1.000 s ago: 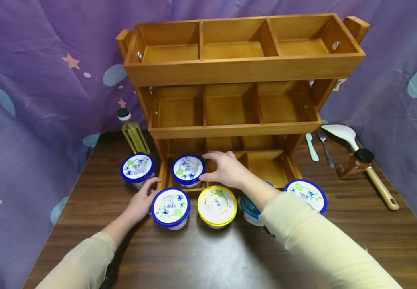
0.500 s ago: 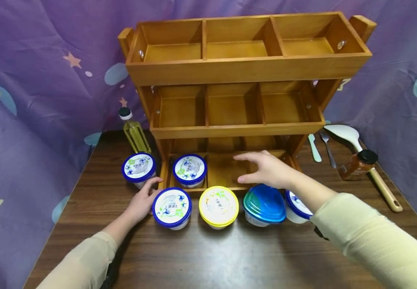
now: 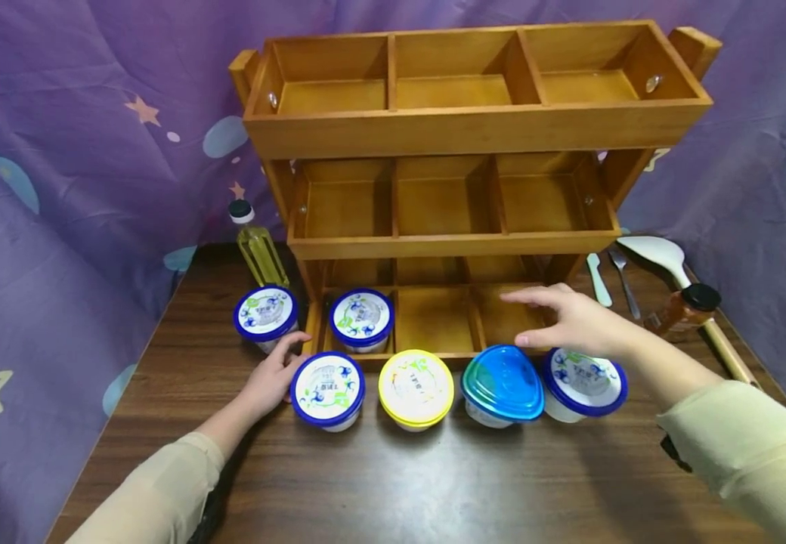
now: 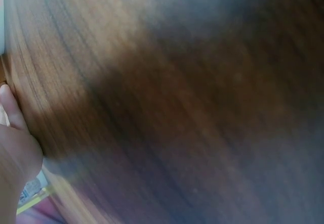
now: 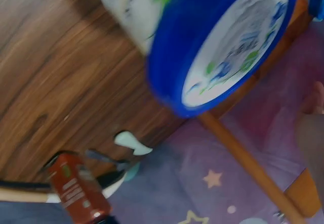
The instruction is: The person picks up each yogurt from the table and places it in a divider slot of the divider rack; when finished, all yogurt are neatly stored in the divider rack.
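In the head view, my left hand [image 3: 272,378] rests with its fingertips at the left end of the wooden rack's bottom tier, between two blue-rimmed tubs. One of these tubs [image 3: 266,313] stands left of the rack, the other [image 3: 328,387] in front of it. A third blue-rimmed tub [image 3: 362,317] sits in the bottom-left compartment. My right hand [image 3: 573,321] hovers empty, thumb and fingers apart, before the bottom-right compartment. Just below it stand a blue-lidded tub [image 3: 505,384] and another blue-rimmed tub [image 3: 585,380], whose lid looms large in the right wrist view.
A yellow-rimmed tub [image 3: 416,387] is in the front row. The three-tier wooden rack [image 3: 475,130] stands behind. An oil bottle [image 3: 261,251] is at left. At right lie a pale green knife [image 3: 598,279], a fork [image 3: 625,285], a spatula [image 3: 661,253] and a red-brown jar [image 3: 682,310].
My right hand has come away from the tub in the bottom-left compartment and moved right, uncovering the blue-lidded tub. The left hand stays at the rack's end.
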Demonstrator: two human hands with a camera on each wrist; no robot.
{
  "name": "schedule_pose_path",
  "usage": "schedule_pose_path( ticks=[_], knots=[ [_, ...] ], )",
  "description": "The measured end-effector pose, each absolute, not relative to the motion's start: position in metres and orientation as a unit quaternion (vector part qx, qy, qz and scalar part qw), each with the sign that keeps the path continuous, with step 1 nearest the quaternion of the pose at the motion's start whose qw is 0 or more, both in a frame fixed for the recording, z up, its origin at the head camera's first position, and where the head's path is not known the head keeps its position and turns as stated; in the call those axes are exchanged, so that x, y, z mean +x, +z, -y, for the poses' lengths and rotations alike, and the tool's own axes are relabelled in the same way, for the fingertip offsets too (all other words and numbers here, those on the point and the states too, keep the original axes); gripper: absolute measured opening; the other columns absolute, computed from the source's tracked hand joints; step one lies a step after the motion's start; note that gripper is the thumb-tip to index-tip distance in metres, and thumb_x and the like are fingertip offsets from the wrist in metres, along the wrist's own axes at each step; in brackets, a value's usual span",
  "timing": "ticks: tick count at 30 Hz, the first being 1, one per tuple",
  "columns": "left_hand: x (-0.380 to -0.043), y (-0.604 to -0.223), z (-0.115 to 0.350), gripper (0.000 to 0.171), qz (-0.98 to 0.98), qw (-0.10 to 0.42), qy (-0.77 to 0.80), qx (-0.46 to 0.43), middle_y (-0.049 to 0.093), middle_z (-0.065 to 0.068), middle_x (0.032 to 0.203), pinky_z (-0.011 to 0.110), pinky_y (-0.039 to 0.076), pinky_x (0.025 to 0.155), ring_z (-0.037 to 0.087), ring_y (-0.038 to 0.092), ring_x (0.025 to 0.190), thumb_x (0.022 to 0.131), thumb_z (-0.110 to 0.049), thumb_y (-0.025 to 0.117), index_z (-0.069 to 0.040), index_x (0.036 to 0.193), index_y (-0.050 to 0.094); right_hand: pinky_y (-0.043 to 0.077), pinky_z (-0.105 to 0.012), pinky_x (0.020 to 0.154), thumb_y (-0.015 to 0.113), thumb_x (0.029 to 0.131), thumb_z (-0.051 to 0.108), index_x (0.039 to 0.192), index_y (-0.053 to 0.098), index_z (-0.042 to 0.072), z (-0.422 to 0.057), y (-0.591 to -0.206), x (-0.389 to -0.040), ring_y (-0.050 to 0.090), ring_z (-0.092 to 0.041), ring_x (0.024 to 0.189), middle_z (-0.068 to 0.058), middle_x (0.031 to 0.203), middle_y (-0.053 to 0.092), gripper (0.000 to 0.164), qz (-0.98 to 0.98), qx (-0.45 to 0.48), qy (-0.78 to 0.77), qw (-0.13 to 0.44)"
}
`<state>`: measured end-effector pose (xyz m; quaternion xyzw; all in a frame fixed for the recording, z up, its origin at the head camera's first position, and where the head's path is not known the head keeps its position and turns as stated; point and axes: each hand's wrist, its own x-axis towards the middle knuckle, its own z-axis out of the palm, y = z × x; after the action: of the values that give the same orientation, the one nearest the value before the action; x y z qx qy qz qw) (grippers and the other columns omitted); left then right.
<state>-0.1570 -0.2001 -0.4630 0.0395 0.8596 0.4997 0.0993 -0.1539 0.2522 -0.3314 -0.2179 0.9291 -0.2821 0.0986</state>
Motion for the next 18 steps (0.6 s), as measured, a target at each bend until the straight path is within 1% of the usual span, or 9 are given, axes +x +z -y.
schedule_pose_path(
  ticks=[4, 7, 10, 14, 18],
  knots=[
    [-0.157, -0.464, 0.199, 0.033, -0.860, 0.100, 0.499, 0.039, 0.055, 0.009, 0.080, 0.030, 0.048, 0.044, 0.019, 0.052, 0.053, 0.098, -0.027, 0.050, -0.022, 0.130, 0.045, 0.031, -0.066, 0.092, 0.070, 0.083, 0.038, 0.133, 0.052, 0.014, -0.271, -0.333, -0.150, 0.030, -0.042, 0.126, -0.013, 0.137, 0.046, 0.058, -0.926, -0.228, -0.280, 0.109],
    [-0.157, -0.466, 0.199, 0.032, -0.860, 0.104, 0.498, 0.037, 0.055, 0.009, 0.082, 0.029, 0.047, 0.044, 0.019, 0.052, 0.052, 0.098, -0.027, 0.049, -0.023, 0.130, 0.045, 0.033, -0.066, 0.090, 0.071, 0.083, 0.036, 0.132, 0.053, 0.013, -0.285, -0.339, -0.145, 0.031, -0.043, 0.125, -0.014, 0.138, 0.045, 0.057, -0.925, -0.231, -0.279, 0.117],
    [-0.158, -0.466, 0.198, 0.032, -0.861, 0.099, 0.497, 0.042, 0.055, 0.009, 0.081, 0.029, 0.047, 0.044, 0.018, 0.051, 0.052, 0.098, -0.027, 0.049, -0.021, 0.130, 0.045, 0.033, -0.067, 0.088, 0.073, 0.081, 0.034, 0.130, 0.054, 0.011, -0.297, -0.345, -0.139, 0.032, -0.045, 0.125, -0.016, 0.137, 0.045, 0.057, -0.925, -0.240, -0.274, 0.112],
    [-0.159, -0.465, 0.199, 0.032, -0.863, 0.093, 0.494, 0.045, 0.054, 0.009, 0.079, 0.030, 0.047, 0.044, 0.018, 0.051, 0.052, 0.098, -0.027, 0.049, -0.021, 0.130, 0.045, 0.031, -0.065, 0.088, 0.076, 0.078, 0.033, 0.126, 0.058, 0.011, -0.308, -0.352, -0.131, 0.031, -0.044, 0.124, -0.015, 0.136, 0.046, 0.056, -0.926, -0.252, -0.264, 0.096],
    [-0.159, -0.465, 0.201, 0.032, -0.865, 0.098, 0.491, 0.039, 0.055, 0.009, 0.081, 0.031, 0.048, 0.045, 0.019, 0.052, 0.055, 0.099, -0.027, 0.049, -0.023, 0.130, 0.045, 0.032, -0.060, 0.086, 0.078, 0.074, 0.033, 0.123, 0.060, 0.013, -0.315, -0.357, -0.126, 0.033, -0.040, 0.122, -0.012, 0.134, 0.048, 0.055, -0.927, -0.261, -0.257, 0.086]
  ],
)
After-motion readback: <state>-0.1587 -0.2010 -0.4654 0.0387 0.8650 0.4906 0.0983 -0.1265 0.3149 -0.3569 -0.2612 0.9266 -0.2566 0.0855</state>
